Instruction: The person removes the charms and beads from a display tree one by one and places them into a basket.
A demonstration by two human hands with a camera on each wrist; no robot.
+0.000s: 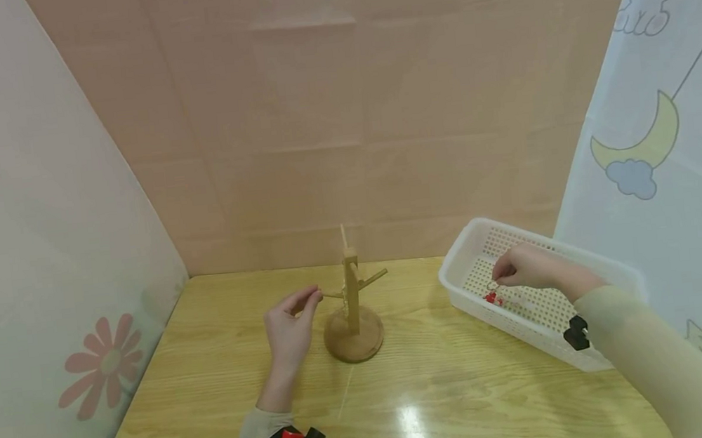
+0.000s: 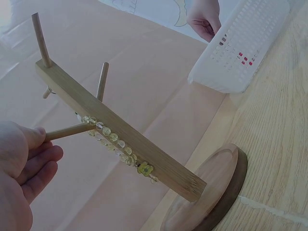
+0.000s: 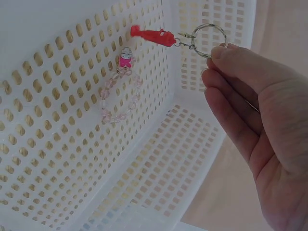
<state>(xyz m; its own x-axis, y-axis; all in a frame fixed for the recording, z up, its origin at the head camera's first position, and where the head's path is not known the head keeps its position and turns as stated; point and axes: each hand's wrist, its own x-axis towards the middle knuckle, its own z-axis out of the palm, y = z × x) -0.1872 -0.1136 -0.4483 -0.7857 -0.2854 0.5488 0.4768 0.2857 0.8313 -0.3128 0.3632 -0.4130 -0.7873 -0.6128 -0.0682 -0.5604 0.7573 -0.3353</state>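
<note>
A wooden stand (image 1: 351, 303) with several slanted pegs rises from a round base on the table. My left hand (image 1: 315, 295) pinches the tip of its left peg (image 2: 67, 131). From that peg a pale yellow bead bracelet (image 2: 115, 139) hangs against the post. My right hand (image 1: 497, 281) is inside the white basket (image 1: 462, 254) and pinches a metal key ring (image 3: 208, 39) with a red charm (image 3: 151, 36) hanging from it. A pink bead bracelet (image 3: 120, 91) with a small figure charm lies on the basket floor under the red charm.
The basket stands at the table's right, against the patterned curtain (image 1: 668, 146). A pink wall (image 1: 343, 142) closes the back and a flowered panel (image 1: 45, 276) the left. Bare wooden tabletop (image 1: 406, 397) stretches in front of the stand.
</note>
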